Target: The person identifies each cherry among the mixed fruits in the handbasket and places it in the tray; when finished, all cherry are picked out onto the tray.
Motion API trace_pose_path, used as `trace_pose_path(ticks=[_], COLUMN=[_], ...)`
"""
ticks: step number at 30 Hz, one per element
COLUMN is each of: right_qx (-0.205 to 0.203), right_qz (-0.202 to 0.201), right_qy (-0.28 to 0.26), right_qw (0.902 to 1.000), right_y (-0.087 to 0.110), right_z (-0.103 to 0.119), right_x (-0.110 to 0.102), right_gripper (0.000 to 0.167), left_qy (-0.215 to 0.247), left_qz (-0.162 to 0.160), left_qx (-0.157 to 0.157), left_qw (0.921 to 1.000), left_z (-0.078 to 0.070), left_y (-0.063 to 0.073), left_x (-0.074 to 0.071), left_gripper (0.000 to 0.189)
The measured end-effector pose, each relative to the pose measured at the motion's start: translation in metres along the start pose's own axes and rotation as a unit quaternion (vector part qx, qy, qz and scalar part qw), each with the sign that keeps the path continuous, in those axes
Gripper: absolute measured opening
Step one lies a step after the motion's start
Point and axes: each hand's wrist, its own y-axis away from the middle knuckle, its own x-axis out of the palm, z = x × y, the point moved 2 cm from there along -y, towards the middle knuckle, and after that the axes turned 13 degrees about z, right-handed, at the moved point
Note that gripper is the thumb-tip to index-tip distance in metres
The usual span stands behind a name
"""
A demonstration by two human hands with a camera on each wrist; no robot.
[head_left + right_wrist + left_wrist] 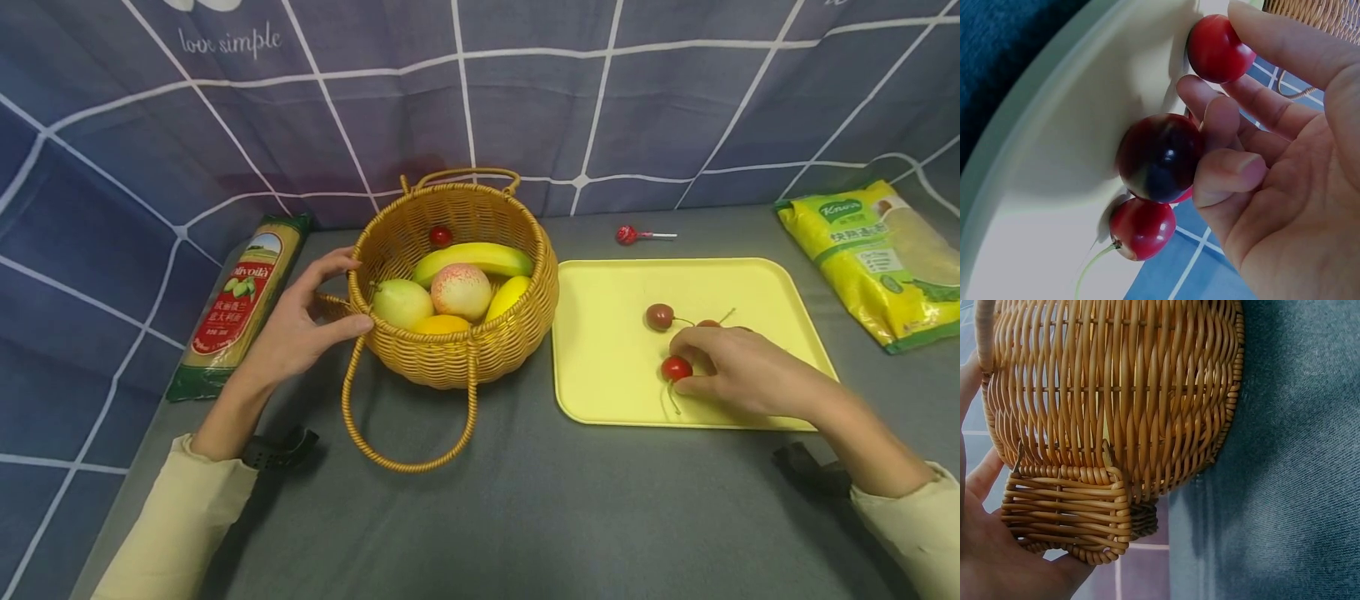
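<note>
My left hand holds the left side of a wicker basket, thumb and fingertips at its rim around a small woven flap. Inside the basket lie a banana, a peach, a green pear, a yellow fruit, an orange fruit and a cherry. Over the yellow tray, my right hand pinches a red cherry between thumb and index finger. A dark cherry and a red stemmed cherry lie beside its curled fingers; others are partly hidden.
A pasta packet lies left of the basket. Behind the tray is a red lollipop. A yellow-green Knorr bag lies at the right. One basket handle hangs forward onto the grey cloth; a checked curtain stands behind.
</note>
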Motion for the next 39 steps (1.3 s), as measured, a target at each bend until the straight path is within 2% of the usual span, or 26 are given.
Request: trace_pose_path(ticks=[8,13,19,24,28,33,36,39], right_qx=[-0.010,-0.035,-0.074,-0.085,-0.105,-0.166,-0.194,-0.212], right_qz=[-0.004,-0.043,-0.089,-0.108,-0.122,-0.127,-0.103,-0.058], right_qy=[0.006,0.029,0.023,0.002,0.023,0.046,0.062,0.083], right_qw=[0.9999,0.9980,0.9931,0.9905,0.9867,0.9768,0.9735,0.9720], right_y=[0.004,0.009,0.007,-0.003,-0.017,-0.047,-0.070,-0.095], right_z=[-0.002,0.006,0.026,0.056,0.088,0.126,0.148,0.170], right_x=[-0.001,-0.011,-0.035,-0.056,-0.073,-0.089,-0.099,-0.109], right_gripper=[0.025,0.030,0.029,0.021,0.019,0.021,0.026,0.029], left_qy=[0.001,-0.003,0.000,0.004,0.007,0.013,0.013,0.012], left_qz=[0.000,0.000,-0.001,0.001,0.001,-0.003,-0.005,-0.006], left_qx=[0.000,-0.001,0.003,0.008,0.014,0.018,0.019,0.019], left_qw=[1.0000,1.0000,1.0000,1.0000,0.9999,0.9998,0.9997,0.9997], left_z=[0.000,0.000,0.000,0.001,0.001,0.001,0.002,0.002], left_y=[-0.001,0.000,0.000,-0.001,-0.002,-0.002,-0.002,-0.002], left_x=[0.000,0.001,0.000,0.000,-0.001,-0.001,-0.001,0.000], left_gripper=[0.060,0.061,0.061,0.061,0.061,0.060,0.060,0.060])
